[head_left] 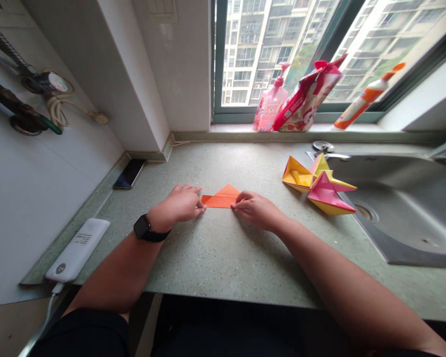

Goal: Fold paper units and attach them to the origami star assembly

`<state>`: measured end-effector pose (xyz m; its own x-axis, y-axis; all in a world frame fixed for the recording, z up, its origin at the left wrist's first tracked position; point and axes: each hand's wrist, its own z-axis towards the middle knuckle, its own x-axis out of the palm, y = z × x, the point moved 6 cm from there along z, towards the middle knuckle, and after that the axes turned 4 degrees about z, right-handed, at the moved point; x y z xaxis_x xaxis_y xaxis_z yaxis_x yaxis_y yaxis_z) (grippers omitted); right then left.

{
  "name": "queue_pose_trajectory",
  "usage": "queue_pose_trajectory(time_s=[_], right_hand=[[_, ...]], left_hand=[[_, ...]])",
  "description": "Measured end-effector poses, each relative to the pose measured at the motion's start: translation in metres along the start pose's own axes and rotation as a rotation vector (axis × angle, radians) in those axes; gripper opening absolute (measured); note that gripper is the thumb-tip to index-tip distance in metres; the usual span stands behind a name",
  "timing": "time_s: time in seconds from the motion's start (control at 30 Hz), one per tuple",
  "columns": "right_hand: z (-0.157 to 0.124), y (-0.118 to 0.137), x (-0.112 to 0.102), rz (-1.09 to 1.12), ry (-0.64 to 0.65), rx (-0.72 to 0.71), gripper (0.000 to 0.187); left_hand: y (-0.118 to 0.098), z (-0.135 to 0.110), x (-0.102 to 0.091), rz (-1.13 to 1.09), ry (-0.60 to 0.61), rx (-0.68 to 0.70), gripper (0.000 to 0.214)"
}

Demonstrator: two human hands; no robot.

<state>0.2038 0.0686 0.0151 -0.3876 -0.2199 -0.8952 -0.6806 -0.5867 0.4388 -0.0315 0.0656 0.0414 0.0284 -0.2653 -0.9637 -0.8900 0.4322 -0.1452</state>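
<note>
A sheet of orange origami paper [220,200] lies on the speckled counter, folded into a flat band with a triangular peak pointing away from me. At its left end, my left hand [179,204] pinches the lower corner between thumb and fingertips; a black watch is on that wrist. The opposite corner is pinched by my right hand [255,209]. Off to the right stand folded paper pieces: a yellow-orange one [296,174], a yellow one [323,167] and a pink-and-yellow one [329,194], grouped close together.
A steel sink [405,198] is set into the counter [223,258] on the right. A phone [129,174] and a white power bank [78,250] with a cable lie left. Along the windowsill stand a pink pump bottle [270,105], a red bag [307,99] and an orange-white bottle [362,105].
</note>
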Motion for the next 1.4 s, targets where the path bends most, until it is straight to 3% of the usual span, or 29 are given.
queue_pose_trajectory(time_s=[0.2,0.3,0.4,0.53,0.7,0.87,1.1,1.3,1.4], right_hand=[[0.0,-0.001,-0.001,0.004,0.01,0.01,0.032],[0.0,-0.004,0.001,0.031,-0.005,-0.011,0.026],[0.0,-0.007,0.003,0.066,-0.051,-0.049,0.021],[0.002,-0.009,0.004,0.078,-0.087,-0.068,0.024],[0.002,-0.012,0.004,0.071,-0.107,-0.073,0.03],[0.005,-0.016,0.001,0.008,-0.168,-0.056,0.032],[0.017,-0.031,-0.004,-0.161,-0.274,0.149,0.031],[0.018,-0.024,0.006,0.02,-0.234,-0.025,0.033],[0.017,-0.022,0.009,0.103,-0.256,-0.095,0.035]], left_hand=[[0.015,-0.001,-0.014,0.019,-0.055,-0.008,0.025],[0.015,0.003,-0.03,0.015,-0.272,-0.025,0.032],[-0.001,0.008,-0.032,-0.024,-0.44,0.103,0.026],[-0.023,0.017,-0.007,-0.037,-0.393,0.288,0.025],[-0.036,0.023,0.011,-0.07,-0.34,0.455,0.022],[-0.039,0.024,0.011,-0.102,-0.281,0.479,0.026],[-0.051,0.019,0.01,-0.104,-0.247,0.525,0.027],[-0.058,0.016,0.013,-0.146,-0.272,0.61,0.043],[-0.061,0.015,0.014,-0.169,-0.255,0.649,0.033]])
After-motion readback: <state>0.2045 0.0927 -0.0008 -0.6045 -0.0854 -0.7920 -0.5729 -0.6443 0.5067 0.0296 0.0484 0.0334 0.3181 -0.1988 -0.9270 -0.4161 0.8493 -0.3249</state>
